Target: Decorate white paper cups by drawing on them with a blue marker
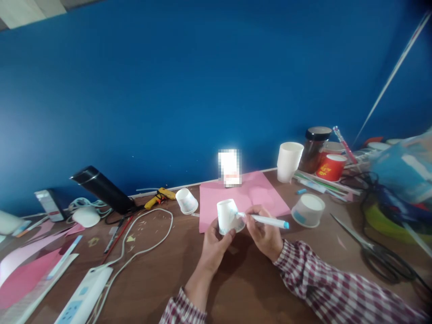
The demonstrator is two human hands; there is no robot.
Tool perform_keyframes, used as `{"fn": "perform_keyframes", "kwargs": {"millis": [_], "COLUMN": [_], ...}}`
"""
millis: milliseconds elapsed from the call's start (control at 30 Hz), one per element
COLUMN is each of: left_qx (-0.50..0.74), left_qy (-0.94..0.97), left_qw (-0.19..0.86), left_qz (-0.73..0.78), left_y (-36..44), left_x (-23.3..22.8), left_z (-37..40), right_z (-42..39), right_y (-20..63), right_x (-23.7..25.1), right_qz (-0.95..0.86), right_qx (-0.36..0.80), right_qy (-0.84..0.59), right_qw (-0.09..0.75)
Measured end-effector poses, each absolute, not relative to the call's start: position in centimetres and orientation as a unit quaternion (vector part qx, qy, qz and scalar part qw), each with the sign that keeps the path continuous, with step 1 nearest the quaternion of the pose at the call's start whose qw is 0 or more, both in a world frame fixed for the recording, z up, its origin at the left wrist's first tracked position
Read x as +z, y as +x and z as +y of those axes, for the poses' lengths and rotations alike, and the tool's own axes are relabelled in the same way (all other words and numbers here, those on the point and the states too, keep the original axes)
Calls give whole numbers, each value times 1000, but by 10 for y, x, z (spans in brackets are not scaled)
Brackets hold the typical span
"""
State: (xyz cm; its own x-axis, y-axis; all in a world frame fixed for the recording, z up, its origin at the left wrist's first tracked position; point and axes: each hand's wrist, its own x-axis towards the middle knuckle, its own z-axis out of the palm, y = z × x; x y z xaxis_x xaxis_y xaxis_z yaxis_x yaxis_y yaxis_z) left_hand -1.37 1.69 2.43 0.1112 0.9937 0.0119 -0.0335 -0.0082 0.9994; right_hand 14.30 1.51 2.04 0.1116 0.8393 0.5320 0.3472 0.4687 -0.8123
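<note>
At lower centre, the left hand [216, 243] clasped a cup [226, 215], the right hand [265, 230] a marker [272, 221]. A slipping cup risked stray strokes.

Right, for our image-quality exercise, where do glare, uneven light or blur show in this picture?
Head view: a glaring white patch, coarsely pixelated, at the far edge of the pink paper; head view: the blue wall darkens toward the top right corner; head view: the bag at right looks smeared; head view: marks on the held cup are too soft to read.
</note>
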Motion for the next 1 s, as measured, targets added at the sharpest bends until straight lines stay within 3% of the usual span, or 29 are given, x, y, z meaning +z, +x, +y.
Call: {"fn": "perform_keyframes", "kwargs": {"millis": [633,1000], "left_qx": [475,478], "left_qy": [536,530], "left_qw": [519,520], "left_qz": [467,470], "left_y": [-15,-14], "left_x": [23,31], "left_z": [17,16], "right_z": [14,11], "right_y": [143,141], "right_x": [23,29], "right_qz": [-643,-687], "right_qx": [214,124], "right_qy": [-470,-448], "right_qw": [566,558]}}
